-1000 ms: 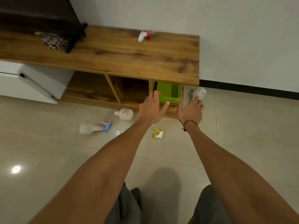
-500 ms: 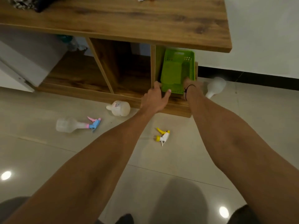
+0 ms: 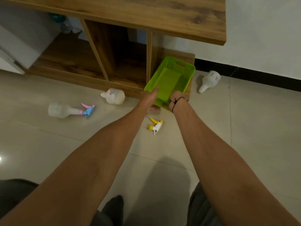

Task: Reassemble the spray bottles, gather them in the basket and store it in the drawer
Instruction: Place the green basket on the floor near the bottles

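A green plastic basket (image 3: 187,69) is tilted and half out of the right-hand compartment of the wooden cabinet (image 3: 146,12). My left hand (image 3: 150,99) and my right hand (image 3: 175,99) both grip its near rim. On the floor lie a clear bottle with a pink-and-blue spray head (image 3: 70,110), a white headless bottle (image 3: 114,96), another white headless bottle with a drawn face (image 3: 210,80), and a loose yellow-and-white spray head (image 3: 155,125) just below my hands.
The cabinet has several open compartments above a low base board (image 3: 78,77). A white unit (image 3: 19,46) stands at the left. A white wall with a black skirting (image 3: 260,77) runs along the right. My knees are at the bottom edge.
Both hands reached into the right compartment, took hold of the basket and drew it outward toward me. The basket now tilts out past the cabinet front.
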A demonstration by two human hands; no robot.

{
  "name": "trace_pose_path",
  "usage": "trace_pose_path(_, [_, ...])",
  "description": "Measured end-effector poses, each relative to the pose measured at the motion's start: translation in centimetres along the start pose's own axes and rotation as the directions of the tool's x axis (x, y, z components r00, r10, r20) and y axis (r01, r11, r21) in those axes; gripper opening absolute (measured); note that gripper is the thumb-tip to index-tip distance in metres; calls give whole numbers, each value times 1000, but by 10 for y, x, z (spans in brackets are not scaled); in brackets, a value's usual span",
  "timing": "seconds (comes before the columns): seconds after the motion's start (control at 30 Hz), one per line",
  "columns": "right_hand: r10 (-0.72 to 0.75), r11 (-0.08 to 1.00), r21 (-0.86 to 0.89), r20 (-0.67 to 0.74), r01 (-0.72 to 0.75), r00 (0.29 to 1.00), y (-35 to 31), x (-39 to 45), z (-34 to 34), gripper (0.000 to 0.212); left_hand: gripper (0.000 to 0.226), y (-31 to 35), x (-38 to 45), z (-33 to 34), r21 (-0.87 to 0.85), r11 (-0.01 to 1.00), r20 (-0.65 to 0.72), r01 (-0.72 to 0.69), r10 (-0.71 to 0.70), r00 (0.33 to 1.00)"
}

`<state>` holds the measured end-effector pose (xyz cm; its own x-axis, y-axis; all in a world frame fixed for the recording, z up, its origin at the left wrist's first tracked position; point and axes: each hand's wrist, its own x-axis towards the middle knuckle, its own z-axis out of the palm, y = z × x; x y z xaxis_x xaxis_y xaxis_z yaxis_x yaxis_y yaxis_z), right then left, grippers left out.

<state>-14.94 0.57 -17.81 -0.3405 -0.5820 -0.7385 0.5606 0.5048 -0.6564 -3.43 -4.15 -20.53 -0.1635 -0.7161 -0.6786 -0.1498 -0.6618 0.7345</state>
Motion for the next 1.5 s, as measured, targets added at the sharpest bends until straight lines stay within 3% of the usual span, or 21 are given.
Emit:
trace_pose_path(0.1, [80, 996, 50, -57, -77, 995, 30, -10, 7, 27, 54, -13, 0, -16, 34, 999, -58, -26, 28, 998])
trace_pose_path(0.2, [238, 971, -6, -2, -238, 971, 52, -19, -1, 25, 50, -14, -8, -48, 179, 984, 1, 7, -8, 1000])
trace_pose_path(0.33, [110, 976, -158, -223, -148, 969, 58, -6, -30, 82, 29, -9, -28, -99, 327, 944, 105, 34, -72, 992])
trace_pose_path(0.4, [15, 978, -194, -297, -76, 955, 56, -1, -44, 95, 31, -8, -33, -125, 402, 915, 81, 35, -73, 994])
trace_pose_path(0.47, [-62, 962, -271, -313, -26, 948, 53, 3, -53, 92, 40, -9, -34, -148, 493, 868, 72, 53, -102, 992])
trace_pose_path(0.6, [33, 790, -606, -105, -90, 994, 60, -6, -39, 36, 43, -20, -44, -187, 588, 805, 62, 84, -148, 987])
trace_pose_path(0.63, [56, 727, -681, -68, -87, 996, 67, -9, -31, 32, 40, -24, -47, -196, 597, 798, 55, 87, -149, 987])
trace_pose_path(0.7, [57, 589, -806, -34, -62, 998, 85, -14, -14, 35, 39, -37, -52, -213, 621, 775, 6, 119, -156, 988])
trace_pose_path(0.83, [35, 346, -938, 8, -5, 999, 129, -12, 12, 31, 67, -77, -54, -246, 725, 658, -126, 203, -164, 978])
trace_pose_path(0.97, [21, 179, -980, 93, 87, 995, 167, -4, 29, 32, 63, -113, -56, -270, 759, 592, -259, 272, -109, 960])
trace_pose_path(1.1, [24, 154, -984, 90, 86, 996, 198, -4, 41, 19, 59, -136, -66, -289, 836, 497, -294, 233, 46, 955])
trace_pose_path(1.13, [25, 139, -987, 89, 84, 996, 205, -3, 43, 24, 54, -142, -68, -292, 840, 490, -301, 233, 64, 952])
trace_pose_path(1.2, [27, 119, -989, 87, 83, 996, 216, -3, 46, 32, 52, -152, -70, -296, 829, 504, -313, 241, 61, 948])
trace_pose_path(1.33, [34, 134, -988, 86, 81, 996, 225, -4, 49, 26, 68, -169, -68, -296, 776, 586, -308, 233, 29, 951])
trace_pose_path(1.5, [12, 201, -976, 87, 83, 996, 223, -5, 52, 49, 63, -161, -65, -287, 767, 589, -349, 253, 52, 936])
